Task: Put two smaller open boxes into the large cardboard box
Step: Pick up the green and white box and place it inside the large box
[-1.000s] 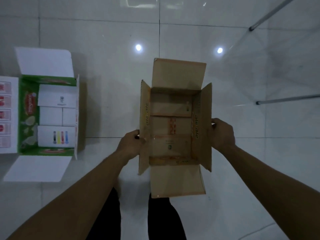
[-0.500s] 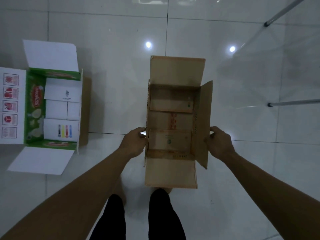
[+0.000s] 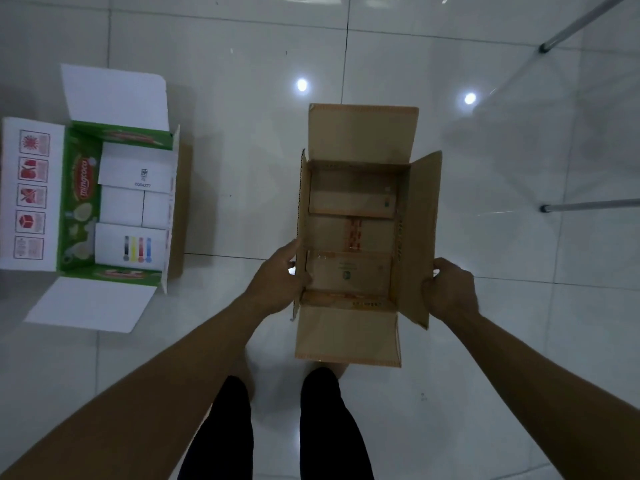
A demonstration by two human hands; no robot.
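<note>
A brown open cardboard box point(image 3: 360, 332) is held in front of me above the tiled floor, its flaps spread. My left hand point(image 3: 277, 280) grips its left wall, with fingers hooked over the edge. My right hand point(image 3: 450, 292) clasps the lower edge of its right flap. A green and white open box point(image 3: 79, 199) lies on the floor to the left, its white flaps spread out. No larger cardboard box is in view.
Two metal legs point(image 3: 588, 204) stand on the floor at the right. My legs in dark trousers point(image 3: 273, 431) are below the brown box. Ceiling lights reflect on the glossy white tiles point(image 3: 301, 85).
The brown box has come closer to me and its left flap has folded upright against the wall. Both hands have kept their grip. The view has shifted, so the green box appears further right.
</note>
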